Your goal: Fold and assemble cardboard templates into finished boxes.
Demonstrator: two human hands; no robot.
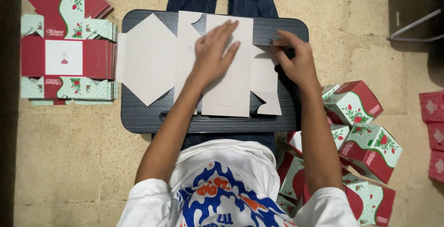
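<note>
Flat, die-cut cardboard box blank (194,65), plain grey side up, lying on a dark wood-grain lap tray (138,116). Left hand (213,51) presses it, palm open; right hand (296,58) pinches a side flap. Folded floral boxes (365,134) sit at right.

Even, warm indoor light from overhead, soft shadows, dark vignetted left edge, sharp focus, no glare or blur.

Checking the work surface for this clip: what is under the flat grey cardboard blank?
The cardboard blank lies on a dark lap tray, pressed by the left hand; the right hand works its edge. The tray's middle is covered.
</note>
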